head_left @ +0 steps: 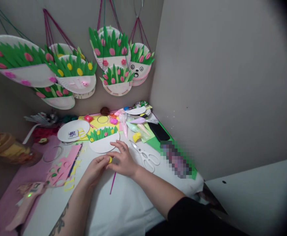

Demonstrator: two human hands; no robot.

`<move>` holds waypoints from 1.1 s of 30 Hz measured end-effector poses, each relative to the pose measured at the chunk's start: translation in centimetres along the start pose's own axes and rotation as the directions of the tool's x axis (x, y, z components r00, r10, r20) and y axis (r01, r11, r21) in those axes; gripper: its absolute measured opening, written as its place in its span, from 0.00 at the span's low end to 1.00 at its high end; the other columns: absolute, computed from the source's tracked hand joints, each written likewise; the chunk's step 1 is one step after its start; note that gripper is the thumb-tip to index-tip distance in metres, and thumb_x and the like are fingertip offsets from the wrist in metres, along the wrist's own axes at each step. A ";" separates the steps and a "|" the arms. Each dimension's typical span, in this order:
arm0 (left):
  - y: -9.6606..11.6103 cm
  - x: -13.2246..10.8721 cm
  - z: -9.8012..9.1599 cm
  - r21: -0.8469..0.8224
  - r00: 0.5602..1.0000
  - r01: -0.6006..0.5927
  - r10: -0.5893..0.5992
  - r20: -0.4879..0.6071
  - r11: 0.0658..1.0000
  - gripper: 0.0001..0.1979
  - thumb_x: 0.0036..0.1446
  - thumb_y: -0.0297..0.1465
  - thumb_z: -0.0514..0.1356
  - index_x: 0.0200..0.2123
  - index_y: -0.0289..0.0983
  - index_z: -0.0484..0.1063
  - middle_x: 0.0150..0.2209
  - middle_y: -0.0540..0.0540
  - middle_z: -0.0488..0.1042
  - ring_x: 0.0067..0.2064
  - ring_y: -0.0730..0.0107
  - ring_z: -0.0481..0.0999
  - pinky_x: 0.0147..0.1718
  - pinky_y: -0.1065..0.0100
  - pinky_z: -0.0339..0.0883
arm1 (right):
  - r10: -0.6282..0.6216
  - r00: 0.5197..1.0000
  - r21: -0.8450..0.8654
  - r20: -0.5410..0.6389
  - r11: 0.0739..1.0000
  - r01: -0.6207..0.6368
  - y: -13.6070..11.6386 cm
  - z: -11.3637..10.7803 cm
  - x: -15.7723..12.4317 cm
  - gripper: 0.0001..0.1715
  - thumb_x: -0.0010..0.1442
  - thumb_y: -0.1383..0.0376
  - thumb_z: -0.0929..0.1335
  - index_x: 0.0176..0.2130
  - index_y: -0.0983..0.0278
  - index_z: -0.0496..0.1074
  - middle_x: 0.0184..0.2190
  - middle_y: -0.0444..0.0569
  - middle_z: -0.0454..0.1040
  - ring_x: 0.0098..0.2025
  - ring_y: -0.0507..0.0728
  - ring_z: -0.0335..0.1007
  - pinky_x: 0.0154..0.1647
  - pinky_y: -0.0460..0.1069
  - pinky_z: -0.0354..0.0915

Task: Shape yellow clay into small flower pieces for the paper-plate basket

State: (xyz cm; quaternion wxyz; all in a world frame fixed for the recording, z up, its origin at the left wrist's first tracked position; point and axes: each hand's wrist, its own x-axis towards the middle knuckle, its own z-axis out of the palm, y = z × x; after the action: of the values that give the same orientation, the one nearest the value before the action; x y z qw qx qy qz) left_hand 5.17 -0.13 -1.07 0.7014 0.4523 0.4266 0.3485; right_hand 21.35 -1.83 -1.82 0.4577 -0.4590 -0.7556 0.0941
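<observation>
My left hand [96, 167] and my right hand [123, 160] meet over the white table [123, 206]. Together they pinch a small yellow piece [110, 160] between their fingertips; the right hand's other fingers are spread. Just beyond them lies a paper-plate basket [103, 141] with green paper grass and yellow and pink tulips. A thin pink stick [112, 183] lies on the table under my right wrist. White-handled scissors [146, 157] lie to the right of my right hand.
Several finished plate baskets [111, 49] hang on the wall. A white plate [73, 130], pink cut paper [63, 165], green paper [155, 144], a black phone [159, 131] and craft scraps crowd the table. The wall corner closes the right side.
</observation>
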 end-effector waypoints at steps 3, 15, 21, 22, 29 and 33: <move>0.1 0.0 0.0 0.006 0.999 0.015 -0.016 0.029 1.000 0.12 0.48 0.37 0.65 0.25 0.33 0.71 0.25 0.50 0.67 0.30 0.74 0.63 0.32 0.73 0.57 | 0.001 1.000 0.006 -0.010 1.000 -0.001 0.2 0.0 0.0 0.14 0.49 0.58 0.74 0.38 0.58 0.76 0.55 0.48 0.65 0.63 0.62 0.48 0.62 0.58 0.51; 0.4 0.0 0.0 -0.014 0.998 0.036 -0.035 0.054 0.999 0.11 0.48 0.35 0.66 0.29 0.32 0.74 0.27 0.49 0.69 0.30 0.75 0.65 0.31 0.74 0.59 | -0.002 1.000 0.009 0.002 1.000 0.002 0.4 0.1 0.0 0.15 0.49 0.58 0.73 0.38 0.58 0.75 0.56 0.48 0.64 0.63 0.63 0.47 0.63 0.59 0.50; 0.4 0.0 0.1 -0.149 0.998 0.035 -0.042 -0.047 0.988 0.12 0.46 0.34 0.68 0.32 0.33 0.75 0.32 0.47 0.72 0.30 0.75 0.68 0.27 0.76 0.62 | 0.020 1.000 0.007 0.015 1.000 -0.020 -0.6 -1.1 0.1 0.34 0.46 0.52 0.74 0.49 0.62 0.67 0.58 0.55 0.60 0.64 0.65 0.47 0.62 0.62 0.52; 0.5 0.0 0.1 -0.191 0.996 0.031 -0.046 -0.074 0.981 0.13 0.45 0.34 0.68 0.34 0.33 0.75 0.34 0.46 0.73 0.32 0.74 0.70 0.28 0.75 0.64 | 0.029 1.000 0.005 -0.005 1.000 -0.029 -0.8 -2.0 -0.1 0.35 0.47 0.52 0.73 0.51 0.62 0.65 0.59 0.56 0.60 0.64 0.65 0.47 0.62 0.62 0.52; 0.8 0.5 -0.2 -0.413 0.976 0.020 -0.108 -0.192 0.911 0.13 0.43 0.31 0.69 0.32 0.32 0.74 0.29 0.48 0.72 0.28 0.77 0.71 0.24 0.77 0.68 | 0.289 0.868 -0.174 -0.404 0.907 -0.383 3.0 -10.5 -8.1 0.24 0.58 0.62 0.66 0.53 0.64 0.59 0.49 0.58 0.67 0.56 0.62 0.61 0.56 0.62 0.59; 0.5 0.7 -0.1 -0.471 0.978 0.050 -0.138 -0.154 0.880 0.08 0.48 0.28 0.66 0.33 0.32 0.74 0.29 0.49 0.71 0.26 0.79 0.71 0.23 0.78 0.69 | 0.410 0.809 -0.441 -0.421 0.687 -0.578 6.5 -13.9 -12.6 0.30 0.56 0.56 0.67 0.53 0.69 0.59 0.47 0.62 0.69 0.53 0.68 0.61 0.53 0.66 0.59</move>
State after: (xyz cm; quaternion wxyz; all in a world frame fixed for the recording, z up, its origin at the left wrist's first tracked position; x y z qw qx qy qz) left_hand 5.32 0.74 -0.85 0.7632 0.2159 0.4147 0.4460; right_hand 38.14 -11.90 -5.27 0.3680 -0.7671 -0.5202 -0.0741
